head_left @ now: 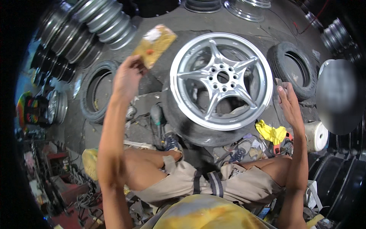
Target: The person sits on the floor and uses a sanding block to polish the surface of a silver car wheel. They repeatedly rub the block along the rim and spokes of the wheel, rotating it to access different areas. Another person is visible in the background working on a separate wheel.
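Observation:
My left hand [129, 80] pinches the lower corner of a yellow rectangular board [162, 45], raised to the left of the wheel. A white blob and an orange smear sit on the board's face. In front of me a silver six-spoke wheel rim [209, 71] lies face up on a black tire [179, 128]. Just off the rim's right edge, my right hand [289, 101] is closed, thumb up. A small greyish flat piece [279, 81] shows at its fingertips, too small to name.
Loose tires lie to the left [88, 95] and right [280, 63]. Stacked rims [105, 23] stand at the far left. Near my right knee are a yellow cloth [271, 131] and a white cylindrical container [314, 136]. Tangled cables [85, 202] lie at lower left. A blurred oval covers part of the right side.

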Demonstrator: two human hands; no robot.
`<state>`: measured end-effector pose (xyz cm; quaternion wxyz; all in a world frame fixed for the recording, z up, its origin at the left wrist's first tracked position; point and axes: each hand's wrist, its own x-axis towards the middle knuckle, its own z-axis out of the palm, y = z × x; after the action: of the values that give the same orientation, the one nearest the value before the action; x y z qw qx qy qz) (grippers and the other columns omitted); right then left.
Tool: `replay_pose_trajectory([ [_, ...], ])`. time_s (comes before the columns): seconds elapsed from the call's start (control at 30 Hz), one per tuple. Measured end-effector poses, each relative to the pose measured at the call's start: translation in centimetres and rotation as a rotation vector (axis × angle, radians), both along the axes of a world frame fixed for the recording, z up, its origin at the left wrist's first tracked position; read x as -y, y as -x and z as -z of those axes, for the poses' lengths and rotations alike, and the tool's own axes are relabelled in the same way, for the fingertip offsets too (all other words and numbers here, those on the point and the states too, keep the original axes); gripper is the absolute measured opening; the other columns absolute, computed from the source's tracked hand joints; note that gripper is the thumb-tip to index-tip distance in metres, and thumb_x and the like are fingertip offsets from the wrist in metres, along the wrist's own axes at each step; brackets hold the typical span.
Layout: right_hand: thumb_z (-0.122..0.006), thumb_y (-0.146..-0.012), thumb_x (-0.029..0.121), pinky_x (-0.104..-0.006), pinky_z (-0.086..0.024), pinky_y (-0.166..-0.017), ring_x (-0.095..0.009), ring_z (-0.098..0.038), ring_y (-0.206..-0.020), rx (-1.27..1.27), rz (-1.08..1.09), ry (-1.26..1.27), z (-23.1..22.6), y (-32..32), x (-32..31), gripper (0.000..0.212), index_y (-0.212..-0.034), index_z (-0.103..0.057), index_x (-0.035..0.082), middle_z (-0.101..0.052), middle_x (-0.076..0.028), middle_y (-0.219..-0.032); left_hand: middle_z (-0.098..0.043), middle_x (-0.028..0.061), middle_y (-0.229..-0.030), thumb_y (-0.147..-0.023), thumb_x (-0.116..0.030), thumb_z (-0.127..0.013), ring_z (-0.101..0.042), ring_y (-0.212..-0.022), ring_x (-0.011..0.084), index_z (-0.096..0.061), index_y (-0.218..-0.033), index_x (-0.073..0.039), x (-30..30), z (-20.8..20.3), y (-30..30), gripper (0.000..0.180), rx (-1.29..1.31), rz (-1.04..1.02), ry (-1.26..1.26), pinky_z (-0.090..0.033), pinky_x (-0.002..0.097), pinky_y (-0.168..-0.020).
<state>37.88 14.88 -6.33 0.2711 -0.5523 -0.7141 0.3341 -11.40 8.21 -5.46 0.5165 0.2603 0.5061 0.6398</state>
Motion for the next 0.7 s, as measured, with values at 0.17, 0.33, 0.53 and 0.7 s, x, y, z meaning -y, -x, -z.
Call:
replay_pose_trajectory([
  [0.17, -0.043, -0.105, 0.03, -0.0247, -0.036, -0.06, -0.009, -0.041, -0.065, -0.008, 0.17, 0.165, 2.1, -2.9, -2.4, 0.029, -0.115, -0.047, 0.003, -0.046, -0.001, -0.073, -0.062, 0.005, -0.104, -0.091, -0.023, -0.066, -0.057, -0.098, 0.0164, -0.061, -0.103, -0.006, -1.3, 1.3, 1.2, 0.022, 0.05, -0.026, -0.058, -0.044, 0.033, -0.086],
  [0.33, -0.044, -0.103, 0.027, -0.0261, -0.039, -0.065, -0.011, -0.044, -0.069, 0.08, 0.115, 0.136, 4.2, -2.2, -4.3, 0.027, -0.112, -0.049, 0.003, -0.047, -0.001, -0.074, -0.06, 0.0038, -0.097, -0.093, -0.018, -0.064, -0.056, -0.09, 0.0142, -0.06, -0.102, -0.004, -1.8, 0.8, 1.5, 0.017, 0.03, -0.065, 0.021, -0.045, 0.0283, -0.078],
  [0.53, -0.046, -0.103, 0.025, -0.0259, -0.039, -0.061, -0.01, -0.044, -0.065, 0.053, 0.118, 0.038, 3.9, -1.6, -6.2, 0.025, -0.109, -0.051, 0.002, -0.05, -0.002, -0.075, -0.06, 0.0046, -0.101, -0.1, -0.012, -0.056, -0.057, -0.09, 0.0114, -0.059, -0.113, 0.002, -3.0, 0.7, 2.1, 0.019, 0.049, -0.037, 0.056, -0.048, 0.0256, -0.076],
  [0.7, -0.045, -0.105, 0.026, -0.0225, -0.032, -0.052, -0.005, -0.038, -0.058, -0.146, 0.174, 0.003, 3.7, -1.7, -6.9, 0.028, -0.111, -0.054, 0.0, -0.05, 0.0, -0.077, -0.06, 0.0043, -0.101, -0.1, -0.011, -0.056, -0.058, -0.087, 0.0088, -0.059, -0.112, 0.003, -3.9, 1.1, 1.9, 0.018, -0.058, -0.014, 0.112, -0.051, 0.0231, -0.078],
])
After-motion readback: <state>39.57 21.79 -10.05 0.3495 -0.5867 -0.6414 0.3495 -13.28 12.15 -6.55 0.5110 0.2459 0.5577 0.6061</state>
